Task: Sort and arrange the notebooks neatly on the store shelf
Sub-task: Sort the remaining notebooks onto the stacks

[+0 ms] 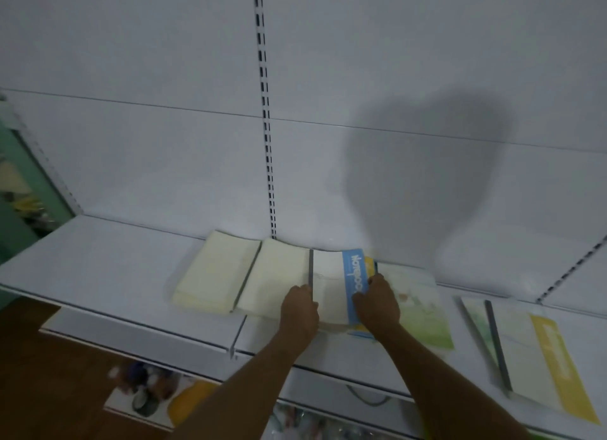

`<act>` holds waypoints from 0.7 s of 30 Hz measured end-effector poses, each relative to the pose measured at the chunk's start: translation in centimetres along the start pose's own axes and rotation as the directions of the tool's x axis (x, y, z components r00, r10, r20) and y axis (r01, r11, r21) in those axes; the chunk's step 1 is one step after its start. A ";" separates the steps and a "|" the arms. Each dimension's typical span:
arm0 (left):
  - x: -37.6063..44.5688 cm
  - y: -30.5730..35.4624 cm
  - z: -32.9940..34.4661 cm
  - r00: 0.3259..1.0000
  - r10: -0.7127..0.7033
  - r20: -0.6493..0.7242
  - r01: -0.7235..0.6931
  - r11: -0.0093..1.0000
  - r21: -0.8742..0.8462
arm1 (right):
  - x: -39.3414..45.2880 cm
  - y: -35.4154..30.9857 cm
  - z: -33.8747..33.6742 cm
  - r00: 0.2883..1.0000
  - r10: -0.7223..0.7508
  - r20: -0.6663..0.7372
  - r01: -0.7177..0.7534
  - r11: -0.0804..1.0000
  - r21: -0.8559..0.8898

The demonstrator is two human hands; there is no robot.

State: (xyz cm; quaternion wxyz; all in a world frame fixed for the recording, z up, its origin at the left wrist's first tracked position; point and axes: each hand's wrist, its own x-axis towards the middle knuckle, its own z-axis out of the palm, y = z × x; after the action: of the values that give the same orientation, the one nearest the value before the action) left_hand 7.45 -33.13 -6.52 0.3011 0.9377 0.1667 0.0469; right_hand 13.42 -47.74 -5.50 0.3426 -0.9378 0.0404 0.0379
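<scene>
Head view: a white store shelf (108,269) with notebooks lying flat in a row, seen from above, the picture soft with blur.
Far-left edge: a green fixture (23,183) and goods beside it, cut off and too blurred to name.
Cream notebook stacks (243,275): two plain piles side by side near the back panel, touching each other; no writing shows on them.
Left hand (300,308): it rests on the left edge of the blue-banded stack, along the dark spine; fingers curled over that edge, though whether they clamp it cannot be told.
Blue-banded notebook (331,282): top of a stack just right of the cream piles, white cover with a blue strip reading "Notebook", the last letters hidden by the right hand; a yellow cover peeks out beneath at the far corner.
Right hand (377,303): it lies on the blue strip and right edge, fingers bent and close together; the grip itself is hidden.
Green notebook (423,318): pale cover with a green wash, partly under the right forearm; print unreadable.
Yellow-banded notebook (525,357): apart at the right, tilted, lettering on its yellow strip blurred.
Lower shelf (147,393): blurred goods, not identifiable.
</scene>
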 end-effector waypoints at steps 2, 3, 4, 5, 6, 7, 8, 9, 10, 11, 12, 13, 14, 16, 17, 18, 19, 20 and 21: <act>0.1 0.4 0.6 1.000 0.014 -0.003 -0.014 1.000 -0.011 | 0.3 0.6 -0.1 1.000 0.010 -0.005 -0.011 0.997 -0.071; 0.2 0.6 0.8 1.000 0.022 0.000 -0.022 1.000 -0.008 | 0.5 0.8 -0.2 1.000 0.012 -0.002 -0.012 0.993 -0.117; 0.2 0.8 1.0 1.000 0.029 0.004 -0.029 1.000 -0.001 | 0.5 1.1 -0.2 1.000 0.015 0.004 -0.015 0.987 -0.160; 0.3 1.0 1.2 0.999 0.039 0.002 -0.039 0.999 0.005 | 0.6 1.2 -0.2 1.000 0.022 0.011 -0.020 0.981 -0.191; 0.4 1.0 1.4 0.999 0.046 -0.004 -0.046 0.999 0.012 | 0.7 1.4 -0.2 0.999 0.027 0.023 -0.022 0.976 -0.215; 0.4 0.9 1.6 0.999 0.049 -0.012 -0.049 0.999 0.018 | 0.7 1.5 -0.2 0.999 0.028 0.040 -0.018 0.971 -0.239; 0.4 0.8 1.7 0.999 0.045 -0.011 -0.045 0.999 0.020 | 0.8 1.6 -0.1 0.998 0.031 0.060 -0.014 0.965 -0.260; 0.3 0.7 1.9 0.999 0.045 -0.006 -0.044 0.999 0.023 | 0.8 1.7 0.0 0.996 0.037 0.077 -0.015 0.963 -0.269; 0.2 0.7 2.0 0.999 0.049 -0.008 -0.049 0.998 0.033 | 0.9 1.7 0.0 0.995 0.042 0.089 -0.017 0.964 -0.266; 0.1 0.8 1.9 0.998 0.055 -0.017 -0.054 0.997 0.046 | 0.9 1.8 -0.1 0.994 0.044 0.100 -0.016 0.965 -0.262; 0.0 1.0 1.9 0.998 0.059 -0.034 -0.057 0.997 0.056 | 0.9 1.8 -0.3 0.994 0.040 0.106 -0.011 0.965 -0.260; -0.1 1.3 1.8 0.996 0.064 -0.054 -0.061 0.996 0.058 | 1.0 1.9 -0.7 0.994 0.037 0.101 -0.010 0.967 -0.254; -0.1 1.8 1.8 0.994 0.076 -0.072 -0.072 0.996 0.057 | 1.1 2.0 -1.1 0.996 0.031 0.082 -0.011 0.971 -0.238; -0.2 3.0 2.0 0.990 0.108 -0.088 -0.100 0.991 0.088 | 1.2 2.7 -2.5 0.999 0.025 0.040 -0.017 0.981 -0.193; -0.4 3.9 2.3 0.988 0.129 -0.086 -0.119 0.986 0.113 | 1.2 3.4 -3.4 0.999 0.026 0.022 -0.022 0.985 -0.174; -0.5 4.9 2.7 0.985 0.153 -0.081 -0.143 0.982 0.125 | 1.4 4.3 -4.4 1.000 0.028 -0.001 -0.028 0.986 -0.164; -0.7 6.2 3.1 0.983 0.174 -0.067 -0.164 0.978 0.125 | 1.4 5.4 -5.6 0.999 0.037 -0.026 -0.041 0.986 -0.161; -0.9 7.7 3.6 0.981 0.188 -0.044 -0.182 0.975 0.125 | 1.5 6.6 -6.9 0.997 0.048 -0.056 -0.056 0.985 -0.160; -1.1 9.2 4.3 0.979 0.202 -0.018 -0.199 0.972 0.126 | 1.6 8.0 -8.2 0.995 0.063 -0.082 -0.076 0.983 -0.167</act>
State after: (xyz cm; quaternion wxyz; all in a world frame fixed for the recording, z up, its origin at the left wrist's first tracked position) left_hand 9.79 -42.87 -4.63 0.2336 0.9658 0.0783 0.0808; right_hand 14.55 -59.26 -4.52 0.2579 -0.9625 0.0827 0.0174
